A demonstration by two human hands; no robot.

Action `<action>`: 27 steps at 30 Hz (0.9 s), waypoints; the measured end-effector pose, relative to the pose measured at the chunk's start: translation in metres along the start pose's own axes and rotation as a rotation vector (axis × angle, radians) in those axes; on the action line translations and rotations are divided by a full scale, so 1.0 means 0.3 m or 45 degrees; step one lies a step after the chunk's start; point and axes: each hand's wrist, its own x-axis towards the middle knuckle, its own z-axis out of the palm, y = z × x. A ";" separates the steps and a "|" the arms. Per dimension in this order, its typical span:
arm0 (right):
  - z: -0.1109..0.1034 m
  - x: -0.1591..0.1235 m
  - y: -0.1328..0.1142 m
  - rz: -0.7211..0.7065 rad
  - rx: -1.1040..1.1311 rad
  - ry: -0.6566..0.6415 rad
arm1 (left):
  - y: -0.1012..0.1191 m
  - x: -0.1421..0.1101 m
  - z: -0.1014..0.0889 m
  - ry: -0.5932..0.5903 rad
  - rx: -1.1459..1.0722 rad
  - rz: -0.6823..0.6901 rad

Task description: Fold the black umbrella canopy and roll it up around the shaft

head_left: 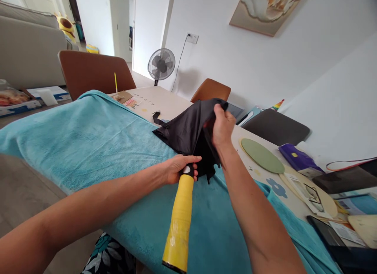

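A black folding umbrella (185,123) with a yellow wrapped handle (179,219) is held above a turquoise towel-like cloth (118,142). My left hand (180,168) is closed around the top of the handle, just above the yellow wrap, beside a pale oval button (187,170). Its thumb points right, along the lower edge of the fabric. My right hand (223,126) pinches the canopy's fabric near its upper right edge. The canopy hangs in loose folds, with a strap (158,118) sticking out at the left. Some rib tips show below the fabric.
The cloth covers much of the table (173,99). To the right lie a green oval mat (262,155), a purple packet (299,158), glasses (313,197) and a dark tablet-like device (326,232). Chairs (96,72) and a fan (161,65) stand beyond.
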 end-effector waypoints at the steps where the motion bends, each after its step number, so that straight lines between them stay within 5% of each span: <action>1: 0.033 0.008 -0.017 -0.011 0.057 -0.009 | 0.001 0.000 0.001 -0.006 0.004 0.008; 7: 0.168 0.024 -0.073 -0.020 0.193 -0.247 | 0.006 -0.002 0.008 -0.062 -0.048 0.037; 18: 0.202 0.013 -0.030 0.142 0.305 -0.430 | 0.003 -0.005 0.010 -0.170 -0.119 0.078; 27: 0.221 0.002 0.015 0.343 0.382 -0.319 | 0.004 0.001 0.016 -0.168 -0.088 0.045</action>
